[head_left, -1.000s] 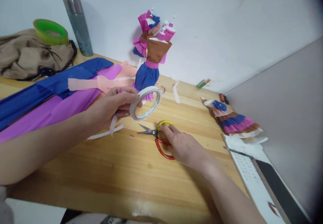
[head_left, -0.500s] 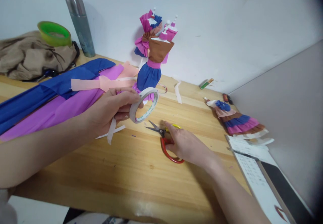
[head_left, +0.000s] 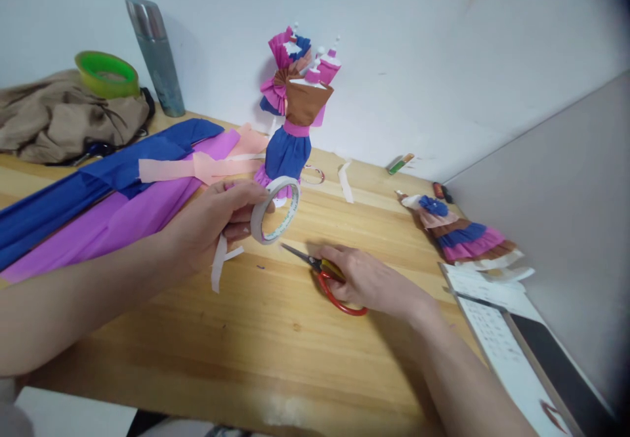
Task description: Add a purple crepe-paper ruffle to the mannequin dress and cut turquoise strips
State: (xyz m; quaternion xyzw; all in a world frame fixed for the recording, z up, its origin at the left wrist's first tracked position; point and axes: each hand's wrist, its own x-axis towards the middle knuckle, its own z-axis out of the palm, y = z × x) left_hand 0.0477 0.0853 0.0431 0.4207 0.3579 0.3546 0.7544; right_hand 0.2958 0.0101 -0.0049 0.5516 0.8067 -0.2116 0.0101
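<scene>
My left hand [head_left: 219,217] is closed on a roll of white tape [head_left: 257,220], held upright over the table. A loose strip of tape [head_left: 217,271] hangs below those fingers. To the right, my right hand [head_left: 369,278] has its fingers around the handles of a pair of scissors [head_left: 315,264], one handle red and the other yellow. Their blades are together and point left, towards the tape roll. Behind the roll stands a small dress form [head_left: 289,151] in a brown top and a blue crepe skirt; the roll partly covers its pink hem.
Blue crepe paper [head_left: 125,155] and purple paper [head_left: 123,227] lie at left. Behind them are a flask [head_left: 162,63], brown cloth [head_left: 54,115] and a green tape roll [head_left: 111,86]. A layered doll dress [head_left: 460,230] and a white board [head_left: 485,332] lie at right.
My right hand has closed around the scissors' handles, and the blades have come together. My left hand keeps the tape roll, now slightly further left and lower in view.
</scene>
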